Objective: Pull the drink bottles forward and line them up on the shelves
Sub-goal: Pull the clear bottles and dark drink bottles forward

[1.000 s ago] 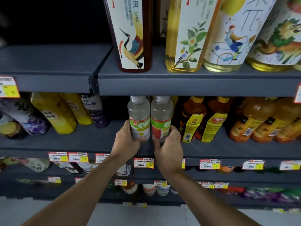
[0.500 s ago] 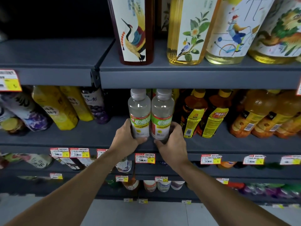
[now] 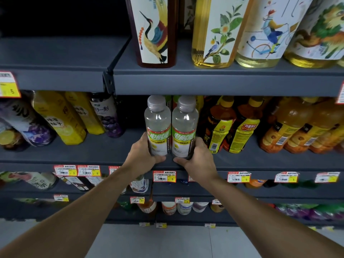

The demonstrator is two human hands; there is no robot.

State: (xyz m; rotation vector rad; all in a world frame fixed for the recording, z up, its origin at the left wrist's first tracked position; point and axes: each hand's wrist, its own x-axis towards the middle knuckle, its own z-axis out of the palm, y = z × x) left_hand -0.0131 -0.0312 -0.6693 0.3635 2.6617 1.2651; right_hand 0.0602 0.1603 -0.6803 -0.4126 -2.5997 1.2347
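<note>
Well, from the head camera we see two see-through bottles on the middle shelf (image 3: 104, 151), close to its front edge. The left clear bottle (image 3: 158, 125) and the right clear bottle (image 3: 184, 127) each hold a pale drink we can see through, and each has a grey cap. Just to their right are orange drink bottles (image 3: 217, 125) with yellow labels. Further to the left are yellow bottles (image 3: 59, 118).

Both clear bottles stand straight up, caps on top, so their long way runs up and down. Their green and white labels face us, and their sides touch.

Our left hand (image 3: 142, 155) wraps round the low part of the left clear bottle, with the thumb across its front. Our right hand (image 3: 200, 161) grips the low part of the right clear bottle the same way. Both arms reach out from the bottom corners and come together at the bottles.
</note>
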